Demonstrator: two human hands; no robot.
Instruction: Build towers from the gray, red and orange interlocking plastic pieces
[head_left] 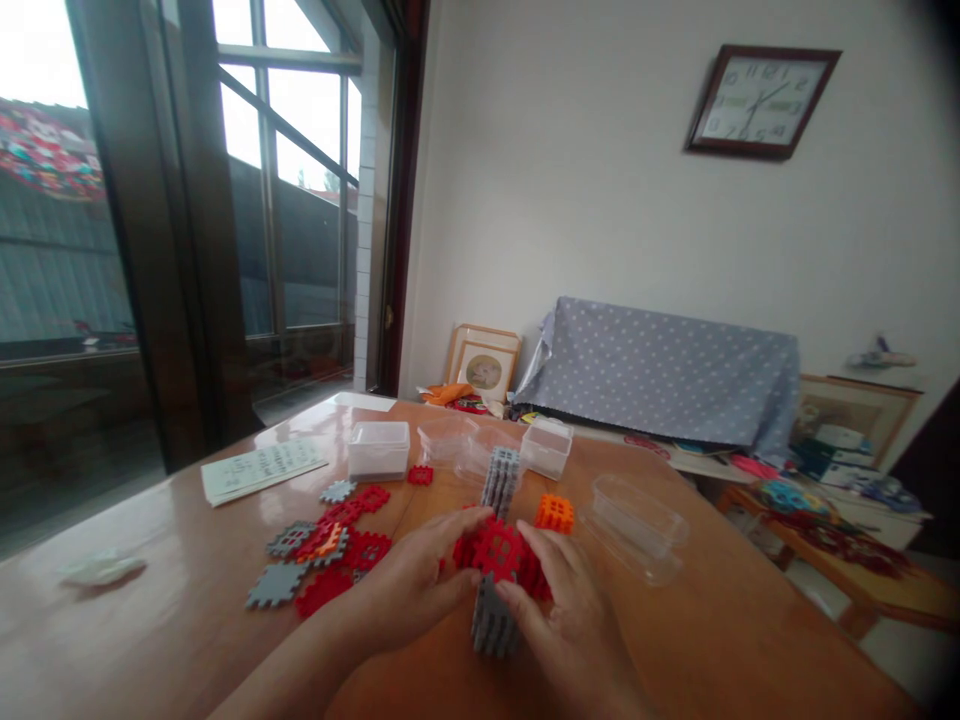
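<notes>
Between my hands is a stack of red notched plastic tiles [501,548], with a windowed tile facing me. My left hand [424,575] closes on its left side, thumb toward the front. From the right, my right hand [566,590] grips the same red tiles with its thumb low at the front. One stack of grey tiles [501,478] stands just behind them, and another grey stack [493,622] is close in front, below my thumbs. A small orange stack [555,513] sits beyond my right hand. My fingers partly hide the red tiles.
Loose red and grey tiles [276,586] lie left of my hands. Behind are a lidded clear box [378,452], another small box [547,448] and clear trays [637,525]. A sheet with writing [262,468] and a crumpled wrapper [103,568] rest on the table's left.
</notes>
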